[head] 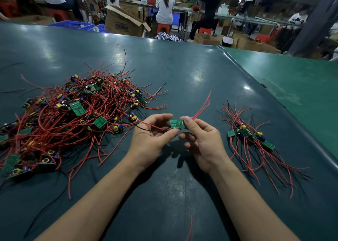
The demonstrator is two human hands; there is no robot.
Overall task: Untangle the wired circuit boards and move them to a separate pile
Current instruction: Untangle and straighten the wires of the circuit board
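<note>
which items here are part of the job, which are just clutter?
Job:
tangled pile
held circuit board, in both hands: left hand, right hand
sorted pile

Lying about:
loose red wire
cardboard box
blue crates

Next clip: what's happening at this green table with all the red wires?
A person holds one small green circuit board between both hands, left hand and right hand, above the dark green table; its red wires trail off both ways. A large tangled heap of red-wired boards lies to the left. A smaller separate pile of sorted boards lies to the right.
</note>
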